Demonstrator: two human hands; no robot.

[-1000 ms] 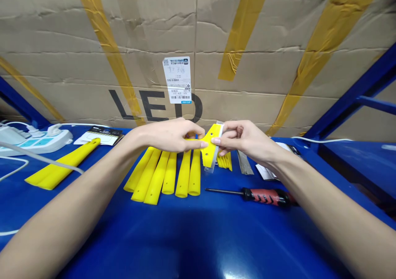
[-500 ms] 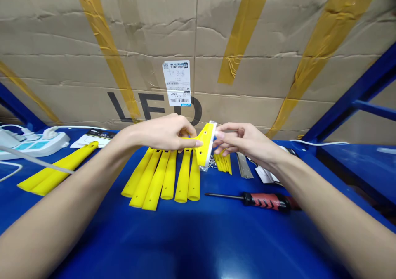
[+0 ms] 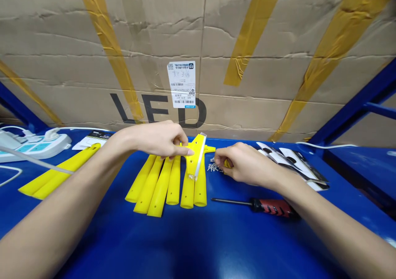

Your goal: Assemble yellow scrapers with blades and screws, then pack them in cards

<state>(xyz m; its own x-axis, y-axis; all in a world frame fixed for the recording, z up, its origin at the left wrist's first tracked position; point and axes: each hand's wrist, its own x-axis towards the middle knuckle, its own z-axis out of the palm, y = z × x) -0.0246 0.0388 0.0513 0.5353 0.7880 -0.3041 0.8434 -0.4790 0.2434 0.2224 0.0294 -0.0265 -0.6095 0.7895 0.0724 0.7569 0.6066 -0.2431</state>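
Observation:
My left hand (image 3: 163, 138) pinches a yellow scraper head (image 3: 193, 155) between thumb and fingers. A pale strip with clear ends runs along the head's right edge. Beneath it, several yellow tubular handles (image 3: 156, 188) lie side by side on the blue table. My right hand (image 3: 239, 163) is down at the tabletop with its fingers curled together. Small yellow pieces (image 3: 228, 164) show at its fingertips and are mostly hidden, so I cannot tell whether any is gripped. Just left of these fingertips lies a heap of small screws (image 3: 212, 166).
A screwdriver (image 3: 275, 207) with a red and black handle lies in front of my right hand. Printed cards (image 3: 293, 163) rest at right. More yellow handles (image 3: 62, 169) and a white power strip (image 3: 55, 147) are at left. A large cardboard box (image 3: 247, 105) stands behind.
My right hand has left the scraper head's edge and dropped to the small yellow pieces, its fingers now curled. My left hand still holds the head, now slightly lower.

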